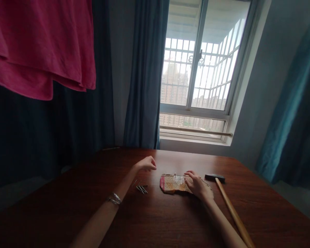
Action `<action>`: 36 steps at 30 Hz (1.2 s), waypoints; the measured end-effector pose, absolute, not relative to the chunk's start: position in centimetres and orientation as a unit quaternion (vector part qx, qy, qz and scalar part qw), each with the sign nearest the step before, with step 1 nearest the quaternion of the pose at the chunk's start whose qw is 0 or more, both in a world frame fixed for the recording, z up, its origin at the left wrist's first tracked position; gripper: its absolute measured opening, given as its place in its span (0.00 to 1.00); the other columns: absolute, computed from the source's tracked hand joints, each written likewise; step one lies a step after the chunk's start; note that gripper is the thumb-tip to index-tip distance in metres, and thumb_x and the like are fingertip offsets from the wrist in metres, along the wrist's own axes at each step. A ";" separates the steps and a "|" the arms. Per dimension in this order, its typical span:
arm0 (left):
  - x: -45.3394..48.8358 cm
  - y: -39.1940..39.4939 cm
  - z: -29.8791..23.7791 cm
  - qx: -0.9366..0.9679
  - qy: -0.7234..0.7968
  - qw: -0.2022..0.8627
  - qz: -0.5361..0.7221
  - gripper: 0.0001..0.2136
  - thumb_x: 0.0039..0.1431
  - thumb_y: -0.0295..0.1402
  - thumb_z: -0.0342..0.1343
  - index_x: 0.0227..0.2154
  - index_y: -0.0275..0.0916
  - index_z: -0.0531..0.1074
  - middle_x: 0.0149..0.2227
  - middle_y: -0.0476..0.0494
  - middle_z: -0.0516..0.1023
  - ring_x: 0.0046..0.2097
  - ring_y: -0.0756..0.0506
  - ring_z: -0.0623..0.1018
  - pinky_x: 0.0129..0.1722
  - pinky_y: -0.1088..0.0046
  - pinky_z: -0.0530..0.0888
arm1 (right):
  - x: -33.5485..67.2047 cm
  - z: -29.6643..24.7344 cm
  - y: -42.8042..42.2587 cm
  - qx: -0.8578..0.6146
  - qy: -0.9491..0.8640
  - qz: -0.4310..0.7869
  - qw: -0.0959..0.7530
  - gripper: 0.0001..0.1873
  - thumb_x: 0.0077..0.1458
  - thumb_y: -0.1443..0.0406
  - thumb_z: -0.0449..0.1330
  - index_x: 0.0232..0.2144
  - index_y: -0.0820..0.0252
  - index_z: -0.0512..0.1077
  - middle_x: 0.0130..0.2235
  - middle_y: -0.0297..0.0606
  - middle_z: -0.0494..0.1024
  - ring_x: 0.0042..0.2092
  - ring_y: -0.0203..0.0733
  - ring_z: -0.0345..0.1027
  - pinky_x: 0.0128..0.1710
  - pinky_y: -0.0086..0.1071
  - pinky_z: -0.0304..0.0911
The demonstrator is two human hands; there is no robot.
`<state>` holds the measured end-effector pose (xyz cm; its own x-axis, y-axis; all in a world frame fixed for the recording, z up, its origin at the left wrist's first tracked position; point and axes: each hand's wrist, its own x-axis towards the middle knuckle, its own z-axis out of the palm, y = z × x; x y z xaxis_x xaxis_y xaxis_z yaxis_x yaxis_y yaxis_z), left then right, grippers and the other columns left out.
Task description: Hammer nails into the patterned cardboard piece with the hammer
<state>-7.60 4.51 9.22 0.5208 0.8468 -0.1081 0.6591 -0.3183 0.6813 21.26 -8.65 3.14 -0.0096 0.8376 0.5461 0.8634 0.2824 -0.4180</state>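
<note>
My left hand (146, 163) hovers above the table, left of the cardboard, with its fingers curled in. Whether anything is inside them is hidden. A silver bracelet (114, 198) circles that wrist. Below and beside this forearm lies a small pile of nails (142, 188). A flat, ragged-edged piece of cardboard (167, 184), patterned in pink, cream and orange, rests on the table. What looks like a small nail (175, 176) stands near its far edge. Over the right part of the cardboard, my right hand (197, 185) lies with its fingers apart.
A hammer (231, 206) with a dark head and long wooden handle lies right of my right forearm on the brown wooden table (155, 220). Behind are a blue curtain (144, 86) and a window (196, 69). Pink cloth (41, 44) hangs at upper left.
</note>
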 end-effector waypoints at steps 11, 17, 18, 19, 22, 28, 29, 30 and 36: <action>-16.4 2.5 6.2 0.765 0.584 0.269 -0.021 0.07 0.30 0.32 0.59 0.10 0.33 0.68 0.14 0.46 0.69 0.18 0.49 0.68 0.17 0.75 0.66 | 22.4 1.5 -7.8 -0.590 -0.719 -0.027 0.366 0.11 0.52 0.69 0.51 0.34 0.59 0.74 0.35 0.40 0.74 0.41 0.40 0.67 0.44 0.30 0.59; -16.2 1.5 5.1 0.757 0.601 0.257 0.028 0.03 0.31 0.26 0.54 0.10 0.34 0.66 0.13 0.47 0.68 0.15 0.50 0.67 0.15 0.76 0.63 | 21.7 2.5 -9.0 -0.603 -0.724 -0.036 0.333 0.11 0.53 0.68 0.51 0.32 0.58 0.74 0.35 0.40 0.74 0.41 0.41 0.67 0.44 0.30 0.59; -16.2 1.4 5.1 0.754 0.603 0.261 0.029 0.03 0.31 0.26 0.54 0.10 0.34 0.66 0.13 0.47 0.68 0.15 0.49 0.67 0.15 0.76 0.63 | 21.7 2.6 -9.1 -0.607 -0.723 -0.034 0.330 0.11 0.53 0.68 0.51 0.33 0.58 0.74 0.35 0.40 0.74 0.42 0.41 0.67 0.44 0.30 0.59; -16.2 1.4 5.1 0.752 0.603 0.266 0.033 0.03 0.31 0.26 0.54 0.10 0.34 0.66 0.13 0.47 0.67 0.15 0.49 0.67 0.15 0.75 0.64 | 21.8 2.6 -9.1 -0.609 -0.721 -0.031 0.328 0.11 0.53 0.68 0.51 0.33 0.58 0.74 0.35 0.40 0.74 0.42 0.41 0.67 0.44 0.31 0.59; -15.8 1.5 5.5 0.749 0.592 0.290 0.070 0.03 0.32 0.27 0.54 0.12 0.33 0.67 0.13 0.48 0.67 0.16 0.49 0.67 0.15 0.75 0.65 | 21.9 2.7 -9.1 -0.609 -0.713 -0.028 0.346 0.11 0.52 0.68 0.52 0.33 0.58 0.74 0.34 0.40 0.75 0.41 0.41 0.67 0.44 0.31 0.60; -11.1 1.0 6.9 0.770 0.429 0.384 0.274 0.09 0.42 0.35 0.55 0.23 0.31 0.72 0.20 0.47 0.71 0.19 0.51 0.69 0.17 0.78 0.66 | 19.9 3.3 -9.3 -0.587 -0.656 0.027 0.474 0.13 0.52 0.64 0.51 0.34 0.58 0.75 0.34 0.40 0.76 0.35 0.41 0.69 0.37 0.32 0.64; -9.8 0.6 7.0 0.767 0.406 0.397 0.298 0.10 0.43 0.36 0.56 0.24 0.31 0.72 0.20 0.48 0.71 0.19 0.52 0.69 0.17 0.78 0.66 | 19.2 3.4 -9.4 -0.574 -0.648 0.057 0.497 0.13 0.52 0.63 0.52 0.34 0.57 0.76 0.34 0.39 0.76 0.34 0.41 0.70 0.34 0.31 0.65; -8.5 0.1 7.0 0.765 0.384 0.408 0.318 0.11 0.44 0.37 0.55 0.25 0.31 0.72 0.20 0.48 0.71 0.19 0.52 0.69 0.18 0.78 0.67 | 18.5 3.5 -9.6 -0.559 -0.643 0.090 0.516 0.14 0.52 0.61 0.52 0.35 0.57 0.76 0.34 0.39 0.76 0.33 0.41 0.70 0.31 0.30 0.65; -1.8 -2.9 5.7 0.762 0.340 0.438 0.335 0.14 0.48 0.41 0.55 0.27 0.31 0.73 0.20 0.47 0.72 0.20 0.51 0.70 0.18 0.79 0.66 | 15.5 3.3 -10.2 -0.472 -0.611 0.274 0.574 0.19 0.50 0.54 0.55 0.37 0.59 0.76 0.34 0.42 0.78 0.33 0.43 0.70 0.21 0.28 0.64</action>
